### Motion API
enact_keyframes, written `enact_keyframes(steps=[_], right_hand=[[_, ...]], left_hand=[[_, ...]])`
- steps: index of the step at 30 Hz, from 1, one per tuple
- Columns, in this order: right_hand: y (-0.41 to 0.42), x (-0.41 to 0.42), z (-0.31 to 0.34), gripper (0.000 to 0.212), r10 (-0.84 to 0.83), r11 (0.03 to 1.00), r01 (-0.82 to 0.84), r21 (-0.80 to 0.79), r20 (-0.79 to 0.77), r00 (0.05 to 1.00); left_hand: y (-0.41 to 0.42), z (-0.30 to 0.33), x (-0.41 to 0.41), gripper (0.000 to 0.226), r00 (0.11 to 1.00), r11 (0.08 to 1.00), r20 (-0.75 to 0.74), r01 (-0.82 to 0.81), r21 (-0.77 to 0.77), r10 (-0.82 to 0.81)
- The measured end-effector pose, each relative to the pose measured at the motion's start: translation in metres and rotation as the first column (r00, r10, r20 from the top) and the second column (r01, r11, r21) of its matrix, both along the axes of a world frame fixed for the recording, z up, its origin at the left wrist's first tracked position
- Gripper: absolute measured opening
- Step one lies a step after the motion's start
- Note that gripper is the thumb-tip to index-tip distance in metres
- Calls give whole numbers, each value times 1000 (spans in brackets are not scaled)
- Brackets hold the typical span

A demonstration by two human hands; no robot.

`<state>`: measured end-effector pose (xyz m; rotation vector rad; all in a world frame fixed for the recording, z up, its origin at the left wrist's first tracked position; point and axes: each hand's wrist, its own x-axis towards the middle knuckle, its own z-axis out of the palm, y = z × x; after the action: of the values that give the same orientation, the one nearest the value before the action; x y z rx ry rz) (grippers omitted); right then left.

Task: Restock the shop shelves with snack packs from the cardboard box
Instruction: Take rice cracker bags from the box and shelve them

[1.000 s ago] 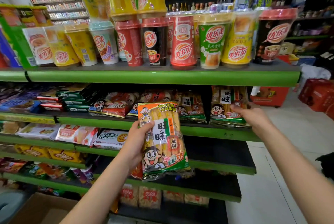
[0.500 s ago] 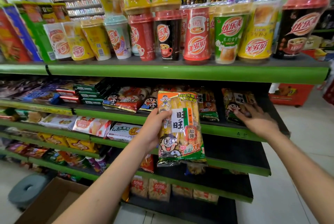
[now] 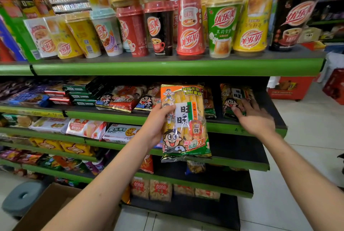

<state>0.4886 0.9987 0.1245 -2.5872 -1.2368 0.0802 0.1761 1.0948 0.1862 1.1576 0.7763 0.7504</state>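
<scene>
Left hand (image 3: 158,124): grip closed on the left edge of the held snack pack, thumb across its front and fingers behind.
Held snack pack (image 3: 186,122): a tall rectangular pillow bag of glossy, crinkled plastic film, upright in front of the second shelf; orange top band, clear window showing pale ridged crackers, white label panel, cartoon face, green base with a crimped seal.
Right hand (image 3: 255,119): grip relaxed and open, fingers nearly straight and spread, palm down, fingertips on the shelved snack pack; the hand is motion-blurred.
Shelved snack pack (image 3: 232,100): same printed film bag, lying tilted back near the right end of the second shelf.
Second shelf (image 3: 260,130): dark flat board with a rounded green front lip; more shiny bags and flat boxes lie along it to the left.
Top shelf (image 3: 167,67): same green-lipped board, bearing a row of tapered drink cups (image 3: 221,24) in shrink film with coloured lids.
Cardboard box (image 3: 46,210): plain brown, matte, open, on the floor at lower left beside a round grey stool (image 3: 22,197).
Floor (image 3: 307,137): pale glossy tiles.
</scene>
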Motion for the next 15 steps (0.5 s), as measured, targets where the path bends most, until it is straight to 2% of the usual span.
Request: enact_keyframes(steps=[15], right_hand=[[-1, -2, 1, 75, -3, 1000, 3, 11, 4, 1000]], left_hand=[[1, -3, 1, 16, 999, 998, 1, 37, 47, -37]])
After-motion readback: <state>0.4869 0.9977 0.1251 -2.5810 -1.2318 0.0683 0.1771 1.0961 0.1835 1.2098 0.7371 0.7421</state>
